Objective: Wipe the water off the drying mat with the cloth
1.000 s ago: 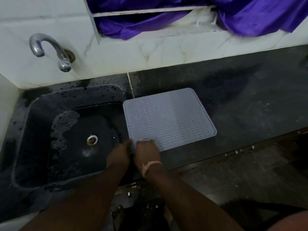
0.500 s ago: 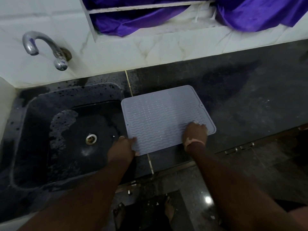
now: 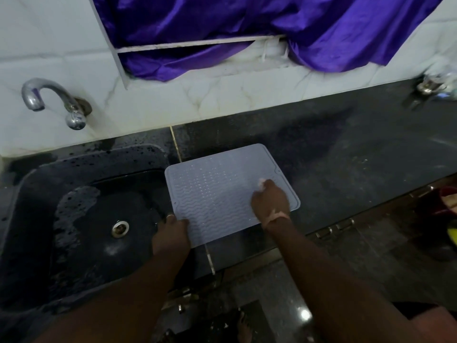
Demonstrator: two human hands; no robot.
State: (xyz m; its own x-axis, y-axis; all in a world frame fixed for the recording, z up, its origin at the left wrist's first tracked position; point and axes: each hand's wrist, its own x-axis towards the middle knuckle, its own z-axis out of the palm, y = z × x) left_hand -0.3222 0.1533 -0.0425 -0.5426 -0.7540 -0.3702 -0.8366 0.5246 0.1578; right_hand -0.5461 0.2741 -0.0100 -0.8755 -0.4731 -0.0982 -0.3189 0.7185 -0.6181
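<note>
A pale grey ribbed drying mat (image 3: 217, 191) lies on the dark counter, its left side overhanging the sink. My left hand (image 3: 171, 235) pinches the mat's near left corner. My right hand (image 3: 270, 200) presses down on the mat's right part, fingers closed over a small pale cloth (image 3: 261, 182), of which only a bit shows past my fingertips. Small water drops glint on the mat's middle.
A black sink (image 3: 81, 219) with a metal drain (image 3: 120, 228) and foam sits to the left, under a chrome tap (image 3: 53, 100). The dark counter (image 3: 358, 154) stretches right. A purple curtain (image 3: 247, 28) hangs above the white tiled wall. Metal objects (image 3: 431, 85) stand far right.
My right hand has travelled from the mat's near left corner along the near edge to the right, then up the right side. My left hand keeps hold of the near left corner.
</note>
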